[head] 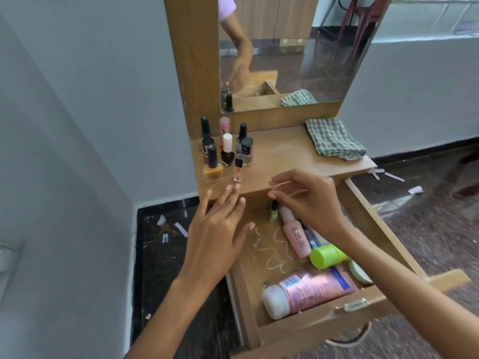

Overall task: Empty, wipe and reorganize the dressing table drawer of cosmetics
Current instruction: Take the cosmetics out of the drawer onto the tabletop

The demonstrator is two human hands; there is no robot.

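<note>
Plainly, no brand could be read: the big pink bottle (308, 291) showed only a barcode and a blue patch, the print too blurred to make out. It lay on its side near the front of the open drawer (324, 320), long axis running left to right, white cap toward the left. Behind it a lime-green capped bottle (327, 256) lay tilted, cap toward the left, and a small pink tube (296, 235) lay lengthwise front to back, its white cap pointing to the drawer's back. A small green nail polish (273, 213) sat deeper in, just under the tabletop edge.

On the tabletop (285, 154) a cluster of nail polish bottles (224, 149) stood upright at the left, with a slim lip gloss tube (56, 169) upright at the front. A checked cloth (334, 139) lay crumpled at the right.

The left hand (217, 231) reached forward, fingers straight and spread, tips at the table's front edge just beside the gloss, holding nothing. The right hand (308, 198) hovered over the drawer's back, fingers loosely curled, thumb and forefinger apart, gripping nothing.
</note>
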